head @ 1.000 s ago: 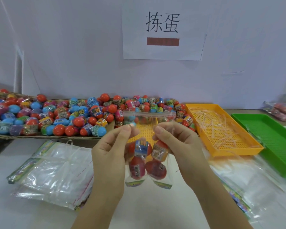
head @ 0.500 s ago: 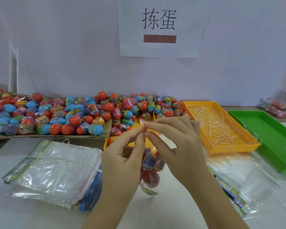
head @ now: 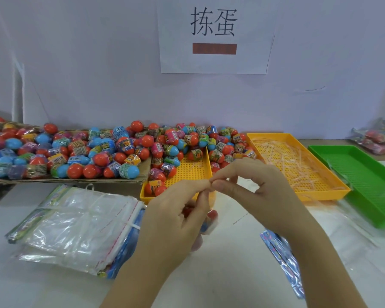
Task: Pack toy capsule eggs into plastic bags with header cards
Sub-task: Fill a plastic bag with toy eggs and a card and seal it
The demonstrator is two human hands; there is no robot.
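Empty bags: we see a flat stack of clear plastic bags with printed header cards on the table, far left.
Loose eggs: a heap of red and blue plastic capsule eggs lies behind the stack.
Left hand: thumb and forefinger are pinched on the top of the small filled bag.
Small filled bag: it hangs under our fingertips, mostly hidden.
Right hand: it pinches the same top, its fingertips touching the left's.
Orange perforated tray: it holds plastic strips, to the right.

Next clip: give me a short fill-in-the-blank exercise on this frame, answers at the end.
1. The rightmost tray is ____.
2. The thin plastic strips lie in an ____ tray.
3. The stack of empty bags lies to the ____ of the left hand.
4. The left hand and right hand together pinch a bag holding ____.

Answers: green; orange; left; eggs.
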